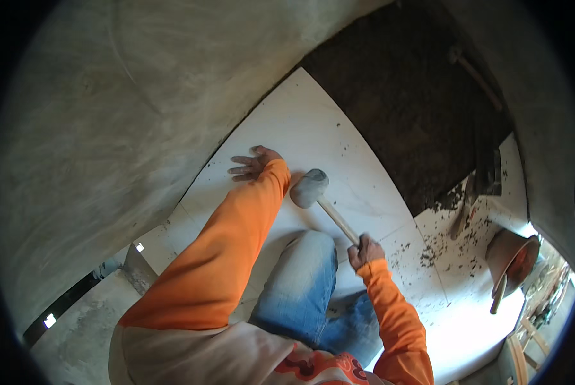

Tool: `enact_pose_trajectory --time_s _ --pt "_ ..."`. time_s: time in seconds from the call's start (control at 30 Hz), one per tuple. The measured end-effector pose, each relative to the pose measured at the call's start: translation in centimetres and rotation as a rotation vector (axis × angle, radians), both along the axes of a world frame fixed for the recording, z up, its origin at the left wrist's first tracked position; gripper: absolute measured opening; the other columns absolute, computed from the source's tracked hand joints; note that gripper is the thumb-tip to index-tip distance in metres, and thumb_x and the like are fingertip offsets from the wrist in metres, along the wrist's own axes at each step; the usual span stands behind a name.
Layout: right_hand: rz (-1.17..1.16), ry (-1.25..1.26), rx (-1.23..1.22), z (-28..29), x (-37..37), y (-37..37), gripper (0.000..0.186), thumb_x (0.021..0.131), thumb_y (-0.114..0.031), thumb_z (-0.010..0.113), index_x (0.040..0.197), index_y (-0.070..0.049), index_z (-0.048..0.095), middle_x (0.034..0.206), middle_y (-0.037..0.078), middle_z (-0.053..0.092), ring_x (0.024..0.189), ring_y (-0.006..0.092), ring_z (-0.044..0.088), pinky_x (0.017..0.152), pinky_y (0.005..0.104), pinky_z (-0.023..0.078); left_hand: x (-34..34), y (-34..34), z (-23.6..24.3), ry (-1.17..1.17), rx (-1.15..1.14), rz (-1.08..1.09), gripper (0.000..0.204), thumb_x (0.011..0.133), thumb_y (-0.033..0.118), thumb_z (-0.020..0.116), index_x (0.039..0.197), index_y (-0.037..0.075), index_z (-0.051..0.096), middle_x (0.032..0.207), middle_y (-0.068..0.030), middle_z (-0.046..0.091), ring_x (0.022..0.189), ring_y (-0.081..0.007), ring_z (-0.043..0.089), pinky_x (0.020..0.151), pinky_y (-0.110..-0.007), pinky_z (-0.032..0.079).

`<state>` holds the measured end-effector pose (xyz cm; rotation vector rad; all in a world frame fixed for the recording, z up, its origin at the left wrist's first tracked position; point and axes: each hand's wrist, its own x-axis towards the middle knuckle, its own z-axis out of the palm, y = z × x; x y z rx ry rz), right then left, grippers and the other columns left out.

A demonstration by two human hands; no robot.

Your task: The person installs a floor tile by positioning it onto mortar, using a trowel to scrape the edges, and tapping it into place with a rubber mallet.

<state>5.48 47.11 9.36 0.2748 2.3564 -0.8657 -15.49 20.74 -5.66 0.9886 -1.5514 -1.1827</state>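
Note:
A large white tile [326,128] lies beside the rough plaster wall. My left hand [252,165] rests on it near the wall, fingers spread. My right hand [364,251] grips the pale wooden handle of a mallet [309,187], whose grey, rounded head is just right of my left wrist, over the tile. My bent knee in jeans is on the white tiling below the mallet.
Dark bare bedding [377,77] borders the tile at upper right, with a tool [477,77] along its far edge. More tools [464,212] lie amid scattered crumbs. A bucket [502,253] with a handled tool stands right. The plaster wall [120,128] curves along the left.

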Motion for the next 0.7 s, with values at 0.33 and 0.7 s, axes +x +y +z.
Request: enact_pose_trajectory --time_s 0.33,0.7 --pt "0.028 0.286 0.057 -0.5 -2.3 2.8 0.023 0.073 -0.019 0.067 0.068 -0.007 0.048 0.054 0.012 0.051 0.049 0.0321 0.056 0.045 0.0391 0.046 -1.1 4.1 0.1 0.610 0.451 -0.079 0.054 0.089 0.044 0.033 0.141 0.034 0.024 0.150 0.0043 0.021 0.136 -0.0100 0.021 0.097 -0.039 0.024" --pt "0.014 0.331 -0.144 0.7 -3.6 0.5 0.027 0.082 -0.032 0.057 0.074 -0.006 0.055 0.068 0.015 0.062 0.059 0.0360 0.061 0.055 0.0434 0.050 -2.1 4.8 3.5 1.009 0.650 -0.009 0.053 0.088 0.048 0.031 0.140 0.037 0.025 0.149 0.0090 0.023 0.138 -0.0107 0.014 0.101 -0.037 0.020"
